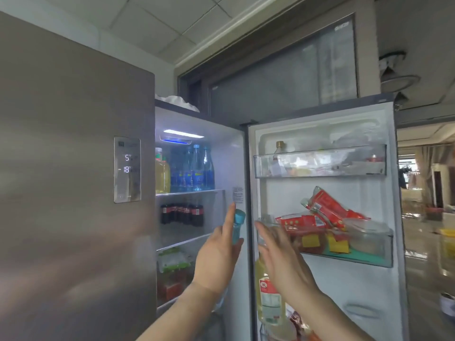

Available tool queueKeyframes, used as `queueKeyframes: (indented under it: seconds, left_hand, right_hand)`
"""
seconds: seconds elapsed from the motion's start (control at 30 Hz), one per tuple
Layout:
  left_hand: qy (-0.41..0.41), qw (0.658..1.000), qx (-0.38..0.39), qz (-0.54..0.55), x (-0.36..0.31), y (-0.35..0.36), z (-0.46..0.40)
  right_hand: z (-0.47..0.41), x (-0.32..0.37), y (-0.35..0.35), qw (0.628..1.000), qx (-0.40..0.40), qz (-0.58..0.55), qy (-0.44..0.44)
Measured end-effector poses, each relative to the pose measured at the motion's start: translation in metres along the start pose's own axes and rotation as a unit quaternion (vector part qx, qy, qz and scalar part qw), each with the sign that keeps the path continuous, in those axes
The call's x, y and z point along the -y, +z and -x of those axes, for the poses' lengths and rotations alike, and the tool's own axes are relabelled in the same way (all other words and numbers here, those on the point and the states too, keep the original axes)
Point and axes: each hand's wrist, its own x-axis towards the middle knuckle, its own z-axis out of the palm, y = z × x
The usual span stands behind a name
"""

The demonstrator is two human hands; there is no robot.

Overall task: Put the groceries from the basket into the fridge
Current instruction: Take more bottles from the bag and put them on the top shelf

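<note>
The fridge [231,163] stands in front of me with its right door [327,286] swung open. My left hand [216,254] grips a water bottle with a blue cap [238,225] and holds it up in front of the fridge's inner wall, level with the second shelf. My right hand [283,262] is raised flat with straight fingers, just in front of the left end of the middle door bin [364,252], holding nothing. The top shelf carries blue water bottles [197,166] and a yellow oil bottle [162,173]. The basket is out of view.
Dark cola bottles [182,214] stand at the back of the second shelf. Green and red packs [172,269] fill the shelf below. Red packets [327,207] and a clear tub [364,236] crowd the middle door bin. A large oil bottle [268,299] stands lower in the door. The left door [73,180] is closed.
</note>
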Motion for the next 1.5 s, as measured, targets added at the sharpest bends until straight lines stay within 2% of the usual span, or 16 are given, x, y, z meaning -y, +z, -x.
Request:
queueKeyframes:
  seconds: [0.23, 0.47, 0.6, 0.77, 0.93, 1.13, 1.33, 1.5]
  left_hand:
    - [-0.071, 0.997, -0.035, -0.013, 0.045, 0.007, -0.088]
    - [-0.108, 0.988, -0.087, -0.062, 0.089, 0.022, -0.18]
    - [-0.1, 0.978, -0.135, -0.126, 0.109, 0.028, -0.237]
    - [-0.097, 0.96, -0.159, -0.208, 0.13, 0.037, -0.292]
    - [-0.095, 0.95, -0.173, -0.244, 0.157, 0.046, -0.317]
    - [-0.08, 0.948, -0.171, -0.256, 0.195, 0.048, -0.333]
    - [-0.06, 0.945, -0.161, -0.278, 0.237, 0.062, -0.346]
    - [-0.106, 0.951, -0.134, -0.257, 0.278, 0.084, -0.364]
  right_hand:
    - [-0.109, -0.023, 0.032, 0.997, -0.046, -0.063, -0.03]
    - [-0.231, -0.05, 0.07, 0.981, -0.081, -0.145, -0.097]
    - [-0.303, -0.064, 0.087, 0.971, -0.117, -0.168, -0.122]
    - [-0.382, -0.067, 0.113, 0.954, -0.091, -0.255, -0.13]
    - [-0.415, -0.061, 0.135, 0.946, -0.136, -0.243, -0.164]
    - [-0.445, -0.05, 0.167, 0.935, -0.152, -0.269, -0.174]
    - [-0.462, -0.043, 0.186, 0.933, -0.168, -0.279, -0.155]
    - [-0.474, -0.048, 0.198, 0.944, -0.16, -0.255, -0.135]
